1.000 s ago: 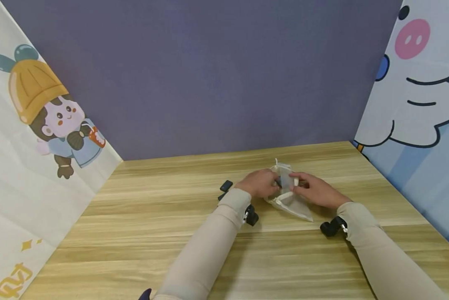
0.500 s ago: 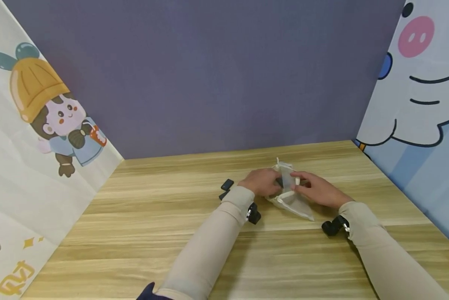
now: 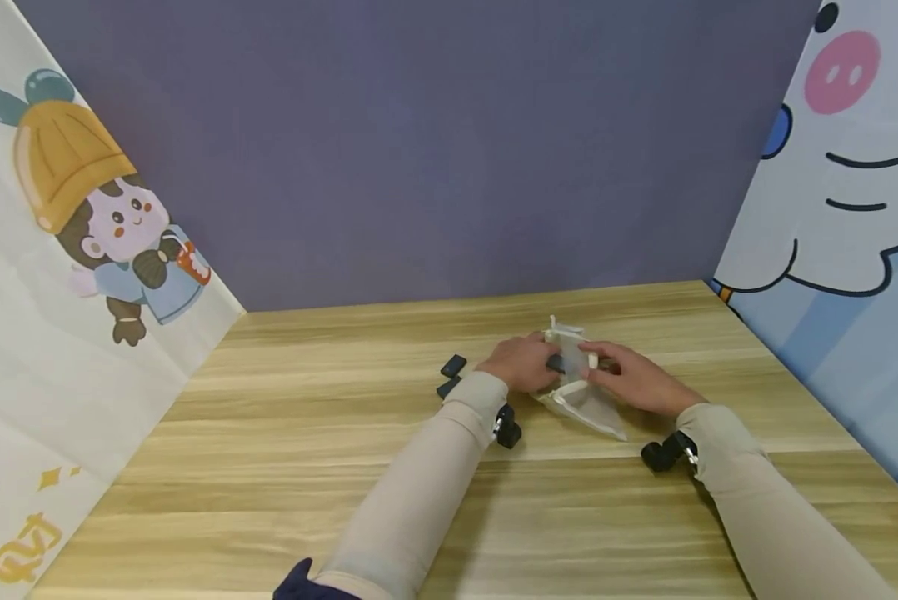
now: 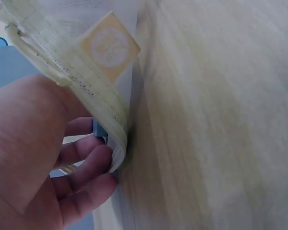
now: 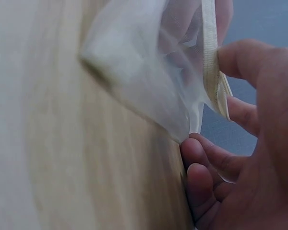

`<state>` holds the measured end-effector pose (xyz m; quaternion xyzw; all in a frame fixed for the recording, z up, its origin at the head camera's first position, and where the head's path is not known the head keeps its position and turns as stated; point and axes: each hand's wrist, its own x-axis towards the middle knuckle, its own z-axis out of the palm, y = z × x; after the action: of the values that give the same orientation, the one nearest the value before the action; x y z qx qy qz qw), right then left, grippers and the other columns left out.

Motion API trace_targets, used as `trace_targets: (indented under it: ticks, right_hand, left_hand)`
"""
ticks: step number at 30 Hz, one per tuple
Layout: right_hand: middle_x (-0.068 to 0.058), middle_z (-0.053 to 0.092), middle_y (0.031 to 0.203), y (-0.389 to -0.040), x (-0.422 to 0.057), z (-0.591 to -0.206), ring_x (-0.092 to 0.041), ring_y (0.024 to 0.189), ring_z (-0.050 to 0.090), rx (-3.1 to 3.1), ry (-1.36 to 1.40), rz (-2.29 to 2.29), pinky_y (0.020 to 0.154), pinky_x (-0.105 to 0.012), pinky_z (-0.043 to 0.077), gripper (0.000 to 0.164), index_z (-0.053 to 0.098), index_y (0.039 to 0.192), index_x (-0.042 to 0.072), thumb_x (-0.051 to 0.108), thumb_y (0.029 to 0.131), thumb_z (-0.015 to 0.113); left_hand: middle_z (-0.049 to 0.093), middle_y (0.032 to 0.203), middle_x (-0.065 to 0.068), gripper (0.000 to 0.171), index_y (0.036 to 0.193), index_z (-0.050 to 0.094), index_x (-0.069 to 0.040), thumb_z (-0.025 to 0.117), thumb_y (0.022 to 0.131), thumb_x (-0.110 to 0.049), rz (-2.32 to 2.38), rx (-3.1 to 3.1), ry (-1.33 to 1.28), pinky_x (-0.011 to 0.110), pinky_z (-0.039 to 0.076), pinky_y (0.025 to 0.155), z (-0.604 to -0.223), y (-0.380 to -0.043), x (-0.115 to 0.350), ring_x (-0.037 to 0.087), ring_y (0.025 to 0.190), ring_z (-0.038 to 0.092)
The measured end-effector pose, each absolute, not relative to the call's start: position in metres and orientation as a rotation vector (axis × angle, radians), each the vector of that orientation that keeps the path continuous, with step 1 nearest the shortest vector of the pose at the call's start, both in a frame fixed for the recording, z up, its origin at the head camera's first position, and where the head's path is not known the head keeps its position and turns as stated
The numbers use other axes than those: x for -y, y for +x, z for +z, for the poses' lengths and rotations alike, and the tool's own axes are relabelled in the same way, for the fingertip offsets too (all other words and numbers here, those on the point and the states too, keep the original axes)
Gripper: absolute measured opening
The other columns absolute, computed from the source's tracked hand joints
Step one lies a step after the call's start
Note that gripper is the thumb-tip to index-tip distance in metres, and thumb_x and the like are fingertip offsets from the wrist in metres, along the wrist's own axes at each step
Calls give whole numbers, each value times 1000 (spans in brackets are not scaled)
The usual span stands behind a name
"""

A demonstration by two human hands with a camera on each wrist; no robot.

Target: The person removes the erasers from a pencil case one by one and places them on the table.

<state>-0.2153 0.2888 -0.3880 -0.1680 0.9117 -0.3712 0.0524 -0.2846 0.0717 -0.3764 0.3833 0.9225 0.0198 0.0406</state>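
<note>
A translucent white mesh bag (image 3: 590, 408) with a cream-trimmed mouth lies on the table, held between both hands. At its mouth my left hand (image 3: 522, 364) pinches a small dark rectangular block (image 3: 556, 363), its fingertips just inside the opening. The left wrist view shows the block's bluish end (image 4: 100, 128) by the curled fingers, beside the bag's trim (image 4: 98, 103) and a square tan label (image 4: 110, 47). My right hand (image 3: 636, 379) grips the opposite side of the mouth. In the right wrist view its thumb and fingers (image 5: 242, 60) hold the cream edge (image 5: 210, 52).
Two more dark rectangular blocks, one farther back (image 3: 453, 365) and one nearer (image 3: 448, 387), lie on the wooden table (image 3: 269, 467) left of my left hand. A grey-purple panel (image 3: 419, 167) stands along the back edge, with cartoon-printed sheets at both sides.
The dark block at my left fingertips shows more clearly now, between the fingers and the bag. Both hands stay almost in place, and the head view has shifted slightly.
</note>
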Motion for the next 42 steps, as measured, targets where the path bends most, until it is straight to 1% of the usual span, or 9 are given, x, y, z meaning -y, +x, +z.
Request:
trace_targets:
  ticks: [2,5,11,14,16,19,23,31,42]
  right_hand:
    - [-26,39,151,-216,-289,-388,-44,128,49,-2769,-522,-1137,97,-56,45,58,35,154,4,31,106,53]
    - [-25,40,150,-217,-290,-389,-43,127,50,-2766,-539,-1148,96,-55,46,58,35,154,3,29,106,53]
    - [-25,43,147,-214,-288,-394,-37,122,54,-2761,-543,-1113,92,-49,49,58,36,153,1,28,105,54]
    - [-23,47,143,-213,-286,-396,-34,117,56,-2779,-536,-1095,89,-46,49,58,37,153,1,29,105,55]
    - [-22,50,140,-212,-285,-396,-30,112,58,-2790,-536,-1092,86,-44,49,58,38,152,1,30,105,55]
    - [-22,52,136,-211,-285,-396,-28,107,58,-2795,-553,-1098,83,-41,49,57,38,152,-1,28,105,54]
    - [-22,52,136,-209,-286,-395,-30,110,58,-2805,-570,-1091,83,-40,51,57,38,152,-1,29,106,53]
    - [-25,42,148,-214,-286,-392,-39,123,53,-2793,-523,-1114,94,-53,48,60,34,155,3,32,106,53]
    - [-25,41,149,-213,-287,-387,-39,125,52,-2781,-504,-1120,95,-53,47,60,33,155,3,31,106,53]
  left_hand:
    - [53,140,-1,45,141,58,-25,57,100,-43,77,-2834,1142,33,50,83,-376,-284,-73,15,112,57]
    - [55,136,-3,43,138,59,-27,59,99,-44,107,-2850,1097,32,49,84,-376,-283,-73,13,114,55]
    - [58,109,-7,24,114,65,-25,62,97,-43,188,-2824,1031,29,45,72,-381,-276,-71,8,92,53]
    - [57,105,-8,23,109,64,-23,64,96,-43,205,-2832,1007,29,45,70,-382,-273,-70,8,89,51]
    - [57,110,-7,27,114,65,-24,65,96,-43,205,-2836,996,29,46,73,-382,-271,-71,9,93,53]
    - [57,126,-6,38,130,62,-26,63,97,-43,183,-2834,991,30,48,80,-382,-269,-72,10,107,55]
    - [52,140,-3,45,143,55,-30,59,100,-44,127,-2827,998,33,50,85,-381,-268,-74,13,119,53]
    - [53,143,-2,50,148,51,-31,56,100,-47,93,-2833,985,36,49,91,-373,-269,-77,16,128,50]
    - [62,132,-5,42,139,58,-30,58,99,-45,125,-2822,997,34,50,81,-370,-269,-79,16,115,61]
